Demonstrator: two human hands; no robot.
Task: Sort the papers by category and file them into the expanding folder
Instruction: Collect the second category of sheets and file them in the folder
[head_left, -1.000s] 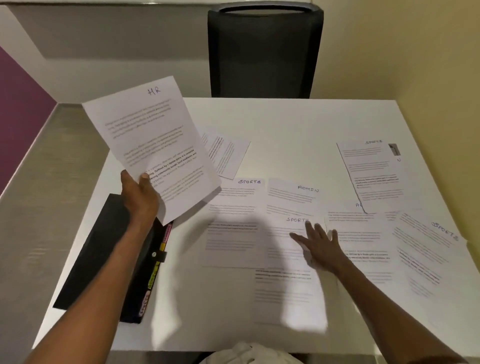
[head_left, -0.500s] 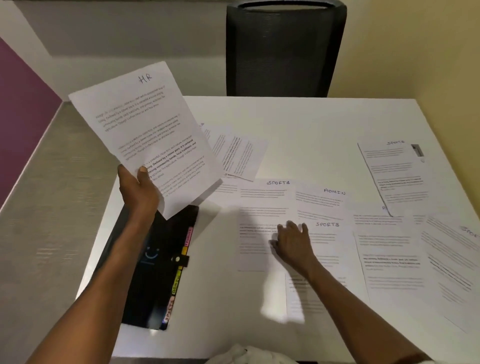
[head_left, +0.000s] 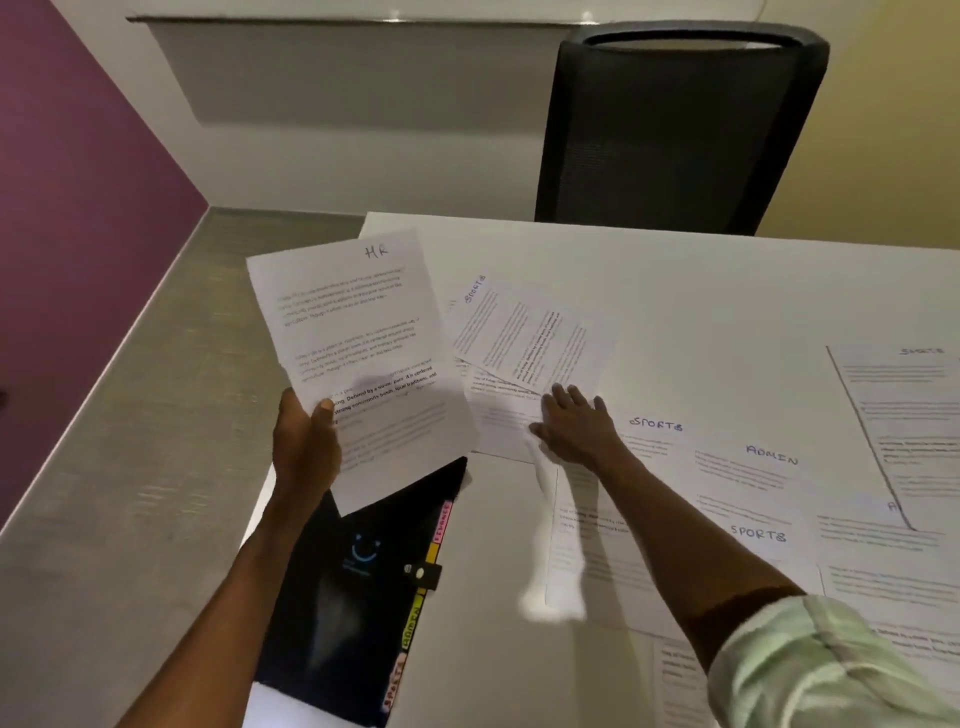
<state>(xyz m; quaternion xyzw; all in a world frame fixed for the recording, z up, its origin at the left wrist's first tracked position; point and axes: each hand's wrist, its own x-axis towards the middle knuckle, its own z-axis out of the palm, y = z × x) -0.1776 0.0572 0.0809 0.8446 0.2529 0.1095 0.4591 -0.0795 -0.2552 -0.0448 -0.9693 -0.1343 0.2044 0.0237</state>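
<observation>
While the left hand (head_left: 306, 441) pinches the HR sheet (head_left: 358, 353) by its lower edge, raised clear of the table (head_left: 701, 291), the right hand (head_left: 574, 423) lies flat, fingers spread, holding nothing, on a sheet under the tilted SPORTS page (head_left: 524, 338); likely to slide it free. Folder (head_left: 358, 587) lies shut below the HR sheet, tabs toward the papers.

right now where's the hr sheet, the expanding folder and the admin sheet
HR sheet (head_left: 358, 332), head view, middle of the page held in the left hand
expanding folder (head_left: 332, 597), head view, black front cover
ADMIN sheet (head_left: 748, 478), head view, text below the heading
</observation>
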